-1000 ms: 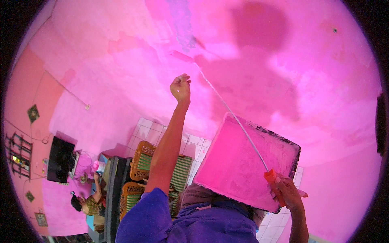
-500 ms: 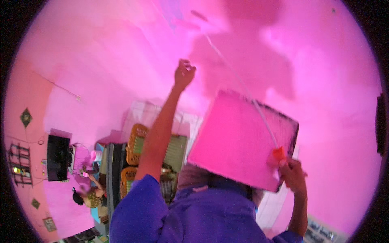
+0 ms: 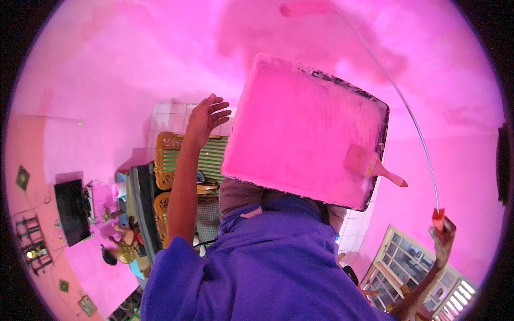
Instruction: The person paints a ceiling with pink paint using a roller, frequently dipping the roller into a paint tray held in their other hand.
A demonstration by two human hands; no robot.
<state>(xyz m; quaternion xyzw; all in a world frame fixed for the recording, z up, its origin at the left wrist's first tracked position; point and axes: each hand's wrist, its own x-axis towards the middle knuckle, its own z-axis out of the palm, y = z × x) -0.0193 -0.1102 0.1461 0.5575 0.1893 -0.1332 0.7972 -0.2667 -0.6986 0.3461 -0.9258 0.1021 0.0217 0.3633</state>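
Observation:
My right hand (image 3: 443,238) is closed round the orange handle (image 3: 438,218) of a paint roller, out at the right. The roller's thin metal rod (image 3: 409,107) arcs up to its pink roller head (image 3: 306,8), which is at the top against the painted wall. In front of my body is a broad tray (image 3: 289,128) of pink paint with dark, paint-smeared edges. A paintbrush (image 3: 383,171) lies with its bristles in the tray and its handle over the right edge. My left hand (image 3: 206,119) is raised left of the tray, fingers spread, holding nothing.
Carved wooden seats (image 3: 170,142) with green-striped cushions stand at the left. Beyond them are a television (image 3: 72,211) on the wall and another person (image 3: 126,249). A white-framed window (image 3: 399,262) is at the lower right. The wall (image 3: 123,64) is pink with darker patches.
My right hand has swung out to the right with the roller, and the roller head has shifted right. My left hand has lowered leftward and spread its fingers. The tray appears higher, its paintbrush now visible.

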